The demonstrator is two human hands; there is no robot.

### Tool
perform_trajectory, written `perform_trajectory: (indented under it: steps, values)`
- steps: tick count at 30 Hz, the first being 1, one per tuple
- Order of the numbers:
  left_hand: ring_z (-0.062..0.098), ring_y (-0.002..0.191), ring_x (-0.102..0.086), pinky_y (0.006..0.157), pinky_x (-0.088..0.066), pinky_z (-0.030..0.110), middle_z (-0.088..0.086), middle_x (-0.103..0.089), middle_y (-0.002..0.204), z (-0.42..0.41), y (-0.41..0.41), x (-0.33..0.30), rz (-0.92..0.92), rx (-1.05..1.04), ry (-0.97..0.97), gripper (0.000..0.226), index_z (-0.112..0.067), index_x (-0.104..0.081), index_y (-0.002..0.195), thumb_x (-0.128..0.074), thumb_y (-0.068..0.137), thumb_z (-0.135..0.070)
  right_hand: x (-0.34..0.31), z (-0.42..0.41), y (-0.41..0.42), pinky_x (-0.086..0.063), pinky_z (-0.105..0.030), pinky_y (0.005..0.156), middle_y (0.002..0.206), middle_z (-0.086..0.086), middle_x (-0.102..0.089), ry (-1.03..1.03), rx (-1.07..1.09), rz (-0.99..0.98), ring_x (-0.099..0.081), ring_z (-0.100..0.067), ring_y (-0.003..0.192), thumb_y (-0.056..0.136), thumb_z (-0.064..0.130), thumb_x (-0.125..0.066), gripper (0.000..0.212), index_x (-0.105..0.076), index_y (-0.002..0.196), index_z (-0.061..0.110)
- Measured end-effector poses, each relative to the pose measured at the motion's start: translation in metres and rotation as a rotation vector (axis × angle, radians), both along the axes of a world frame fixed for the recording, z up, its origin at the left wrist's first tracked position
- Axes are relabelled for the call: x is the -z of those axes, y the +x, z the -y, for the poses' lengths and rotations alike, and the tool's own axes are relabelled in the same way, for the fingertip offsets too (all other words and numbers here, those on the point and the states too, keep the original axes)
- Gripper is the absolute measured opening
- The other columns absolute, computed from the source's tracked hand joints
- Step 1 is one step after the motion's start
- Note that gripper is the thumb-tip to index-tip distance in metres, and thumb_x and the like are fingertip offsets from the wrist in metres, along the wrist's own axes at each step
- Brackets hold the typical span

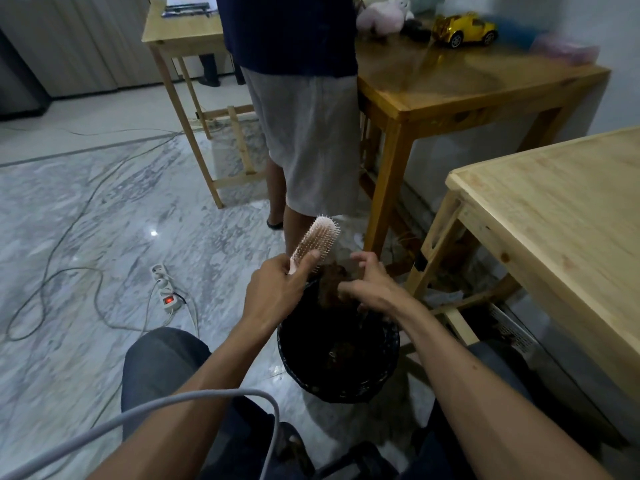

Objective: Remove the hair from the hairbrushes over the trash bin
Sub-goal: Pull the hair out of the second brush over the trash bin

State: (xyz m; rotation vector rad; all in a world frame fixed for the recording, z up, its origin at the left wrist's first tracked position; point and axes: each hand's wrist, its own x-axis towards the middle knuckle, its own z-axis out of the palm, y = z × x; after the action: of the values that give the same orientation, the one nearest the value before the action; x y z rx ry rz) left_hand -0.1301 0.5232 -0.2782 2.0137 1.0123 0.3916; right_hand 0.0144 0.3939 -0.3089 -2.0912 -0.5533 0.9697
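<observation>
A: What is lying on the far left?

B: A white power strip is sitting on the marble floor, its red switch glowing.

A: And the left hand?

B: It is gripping the pink hairbrush by the handle, thumb lying along it. The brush's long axis is slanting up and to the right, head pointing away, bristles facing the camera.

A: The right hand?

B: It is pinching a brown clump of hair (fingers curled over it) just beside the brush, above the black trash bin between the knees.
</observation>
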Motion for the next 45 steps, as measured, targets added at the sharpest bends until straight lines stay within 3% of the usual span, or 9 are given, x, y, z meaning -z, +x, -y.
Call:
perform_trajectory:
  steps: [3, 7, 13, 17, 20, 26, 34, 38, 45]
  values:
    - [0.026, 0.048, -0.050, 0.051, -0.041, 0.041, 0.005, -0.054, 0.054, 0.004, 0.006, 0.007, -0.018, 0.025, -0.033, 0.088, -0.001, -0.065, 0.085, -0.051, 0.075, -0.087, 0.004, -0.001, -0.007, -0.059, -0.051, 0.092, 0.146, 0.010, -0.049, 0.144, -0.024, 0.024, -0.061, -0.024, 0.124, 0.061, 0.058, -0.082, 0.097, -0.041, 0.147, 0.040]
    - [0.027, 0.054, -0.056, 0.055, -0.040, 0.040, 0.005, -0.074, 0.073, 0.008, 0.012, 0.006, -0.007, 0.057, -0.144, 0.095, -0.004, -0.068, 0.089, -0.051, 0.065, -0.094, 0.017, -0.003, -0.018, -0.062, -0.047, 0.090, 0.084, 0.011, -0.080, 0.190, 0.041, 0.125, -0.077, -0.014, 0.088, 0.079, 0.042, -0.083, 0.006, -0.079, 0.080, 0.046]
    - [0.015, 0.034, -0.030, 0.042, -0.026, 0.027, -0.005, -0.035, 0.044, -0.019, 0.004, -0.003, 0.027, 0.024, -0.234, 0.073, 0.006, -0.068, 0.092, -0.069, 0.082, -0.066, 0.021, 0.010, -0.018, -0.064, -0.039, 0.084, 0.080, 0.003, -0.080, 0.117, 0.125, 0.148, -0.077, -0.015, 0.073, 0.091, 0.025, -0.079, 0.009, -0.084, 0.096, 0.020]
    - [0.015, 0.036, -0.027, 0.039, -0.022, 0.022, -0.001, -0.040, 0.044, -0.034, -0.005, 0.005, 0.124, -0.149, -0.440, 0.048, -0.005, -0.067, 0.097, -0.068, 0.091, -0.052, -0.003, 0.017, -0.003, -0.055, -0.028, 0.091, 0.096, 0.003, -0.081, 0.056, -0.028, 0.356, -0.072, -0.011, 0.092, 0.091, 0.029, -0.078, 0.017, -0.085, 0.102, 0.019]
    - [0.015, 0.035, -0.032, 0.041, -0.025, 0.021, 0.004, -0.048, 0.050, -0.040, -0.004, 0.005, 0.171, -0.257, -0.541, 0.058, 0.007, -0.070, 0.102, -0.069, 0.092, -0.050, -0.012, 0.012, 0.003, -0.058, -0.033, 0.093, 0.095, 0.003, -0.082, 0.010, -0.074, 0.412, -0.072, -0.010, 0.093, 0.088, 0.034, -0.080, 0.020, -0.086, 0.102, 0.020]
    - [0.015, 0.034, -0.033, 0.041, -0.030, 0.023, 0.006, -0.046, 0.057, -0.059, 0.001, 0.006, 0.172, -0.347, -0.674, 0.049, -0.007, -0.070, 0.086, -0.068, 0.090, -0.055, -0.025, 0.006, 0.008, -0.050, -0.028, 0.087, 0.101, -0.001, -0.079, -0.045, -0.116, 0.384, -0.069, -0.013, 0.101, 0.087, 0.032, -0.082, 0.018, -0.086, 0.099, 0.019]
    - [0.019, 0.040, -0.032, 0.044, -0.026, 0.025, 0.009, -0.043, 0.057, -0.048, -0.001, 0.036, 0.219, -0.435, -0.631, 0.052, -0.001, -0.065, 0.079, -0.063, 0.095, -0.051, -0.051, 0.007, 0.000, -0.045, -0.028, 0.075, 0.080, 0.005, -0.070, -0.143, -0.211, 0.277, -0.063, -0.012, 0.084, 0.086, 0.031, -0.082, 0.013, -0.083, 0.082, 0.019]
    - [0.019, 0.041, -0.031, 0.043, -0.026, 0.025, 0.010, -0.043, 0.057, -0.044, 0.002, 0.048, 0.178, -0.481, -0.667, 0.054, 0.001, -0.065, 0.080, -0.064, 0.094, -0.051, -0.063, 0.005, -0.009, -0.048, -0.033, 0.065, 0.059, 0.000, -0.066, -0.126, -0.225, 0.248, -0.062, -0.015, 0.064, 0.086, 0.027, -0.075, 0.026, -0.080, 0.080, 0.002]
    - [0.021, 0.041, -0.034, 0.044, -0.030, 0.027, 0.011, -0.048, 0.055, -0.040, 0.013, 0.066, 0.117, -0.522, -0.765, 0.056, 0.001, -0.065, 0.076, -0.068, 0.091, -0.053, -0.093, 0.002, -0.019, -0.052, -0.038, 0.065, 0.073, -0.014, -0.077, -0.139, -0.385, 0.346, -0.067, -0.022, 0.065, 0.081, 0.022, -0.074, 0.024, -0.077, 0.066, 0.004]
